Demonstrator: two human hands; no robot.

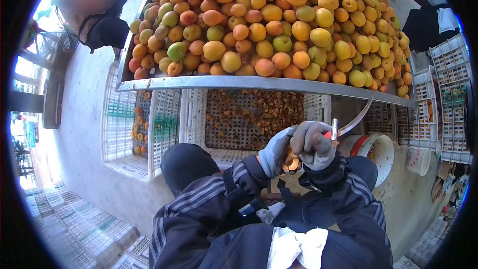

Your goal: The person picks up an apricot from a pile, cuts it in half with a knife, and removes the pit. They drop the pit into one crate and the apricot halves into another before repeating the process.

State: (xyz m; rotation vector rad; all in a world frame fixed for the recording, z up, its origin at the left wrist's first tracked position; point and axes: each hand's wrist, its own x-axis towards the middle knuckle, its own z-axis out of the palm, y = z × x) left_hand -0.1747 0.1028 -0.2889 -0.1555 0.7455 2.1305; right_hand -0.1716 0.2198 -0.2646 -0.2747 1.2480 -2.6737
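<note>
My left hand (275,151), in a grey glove, holds an orange apricot (291,162) close to my lap. My right hand (313,145), also gloved, grips a curved knife (351,122) with a red handle; its blade points up and to the right. Both hands press together around the fruit. Just above them a metal tray (259,83) carries a big heap of yellow, orange and green apricots (269,25). Under the tray a white plastic crate (249,119) holds several cut apricot pieces.
A second white crate (130,129) with a few apricots stands on the left. A white bucket (381,152) sits to the right of my knees. Stacked crates (448,94) line the right side. Another person (94,5) sits at the top left.
</note>
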